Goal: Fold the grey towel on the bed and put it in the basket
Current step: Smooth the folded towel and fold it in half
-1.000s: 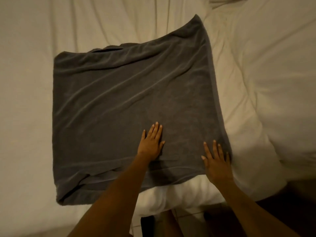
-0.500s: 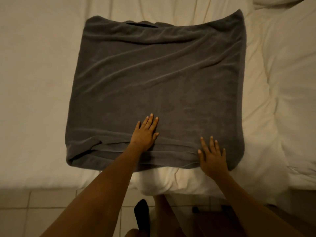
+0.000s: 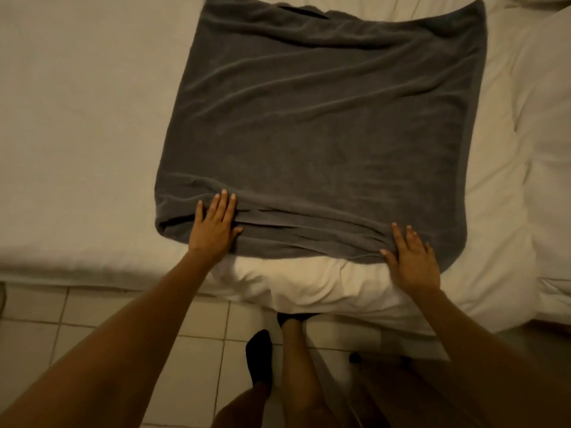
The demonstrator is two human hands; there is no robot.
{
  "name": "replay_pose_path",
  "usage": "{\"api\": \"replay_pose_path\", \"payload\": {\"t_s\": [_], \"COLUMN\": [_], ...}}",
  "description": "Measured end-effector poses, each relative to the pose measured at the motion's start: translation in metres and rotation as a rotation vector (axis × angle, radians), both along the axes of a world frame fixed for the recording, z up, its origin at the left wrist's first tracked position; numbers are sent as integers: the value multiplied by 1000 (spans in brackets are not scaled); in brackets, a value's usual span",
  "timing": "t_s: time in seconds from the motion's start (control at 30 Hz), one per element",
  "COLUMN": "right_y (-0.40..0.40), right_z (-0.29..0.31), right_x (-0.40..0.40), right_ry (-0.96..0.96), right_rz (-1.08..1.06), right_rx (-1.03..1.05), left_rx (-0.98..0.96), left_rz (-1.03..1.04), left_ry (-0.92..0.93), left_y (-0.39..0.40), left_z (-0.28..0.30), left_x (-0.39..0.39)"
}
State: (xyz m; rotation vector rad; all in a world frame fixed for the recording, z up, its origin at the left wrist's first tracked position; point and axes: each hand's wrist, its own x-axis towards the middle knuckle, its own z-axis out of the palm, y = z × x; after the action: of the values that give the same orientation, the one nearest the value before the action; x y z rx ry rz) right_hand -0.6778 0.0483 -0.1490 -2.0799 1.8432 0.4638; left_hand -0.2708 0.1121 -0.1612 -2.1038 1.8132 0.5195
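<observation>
Both flat palms are pressing the grey towel [image 3: 318, 134] on the bed [image 3: 77, 118]; left hand [image 3: 213, 227] is sliding toward its lower-left corner, right hand [image 3: 412, 261] staying lower right.

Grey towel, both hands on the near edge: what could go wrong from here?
1. The grey towel is creased and its near edge bunches between the left hand and right hand; folding now would likely trap those wrinkles.
2. That edge lies close to the bed's near side, so a pull toward the person could slide it off onto the tiled floor.
3. No basket is in view.
</observation>
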Motion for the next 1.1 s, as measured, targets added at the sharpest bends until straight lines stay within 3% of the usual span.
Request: {"api": "replay_pose_path", "payload": {"t_s": [0.27, 0.43, 0.63, 0.97, 1.1], "right_y": [-5, 0, 5, -15, -3], "right_z": [0, -9, -22, -11, -5], "right_x": [-17, -28, -28, 23, 81], "right_ry": [101, 94, 43, 43, -82], "right_rz": [115, 126, 168, 224, 442], "right_rx": [-303, -388, -449, -293, -242], "left_rx": [2, 13, -86, -82, -139], "left_rz": [-9, -53, -114, -85, -188], "left_ry": [-152, -234, -186, -323, -286], "left_y": [5, -8, -30, -16, -4], "left_z": [3, 7, 5, 19, 24], "left_x": [26, 35, -1, 22, 25]}}
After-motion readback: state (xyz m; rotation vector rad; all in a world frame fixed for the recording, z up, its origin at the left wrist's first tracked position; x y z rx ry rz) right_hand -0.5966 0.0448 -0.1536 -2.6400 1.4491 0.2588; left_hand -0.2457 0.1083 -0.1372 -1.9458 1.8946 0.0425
